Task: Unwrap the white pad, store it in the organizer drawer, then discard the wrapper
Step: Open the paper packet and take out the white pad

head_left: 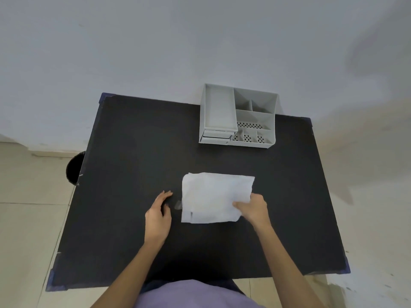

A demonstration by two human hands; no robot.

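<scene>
A white sheet-like wrapper or pad (211,196) lies flat and slightly crumpled in the middle of the black table (133,152). My right hand (253,207) pinches its right edge between thumb and fingers. My left hand (159,214) hovers open just left of it, fingers apart, touching nothing. A small clear scrap (178,204) sits by the sheet's left edge. The grey organizer (238,114) stands at the table's far edge, its stacked drawers (216,136) at the front left, slightly pulled out. I cannot tell whether the pad is still inside the sheet.
A black round bin (74,167) stands on the tiled floor beside the table's left edge. A pale wall rises behind the organizer. The organizer's top holds a long tray and several small perforated compartments.
</scene>
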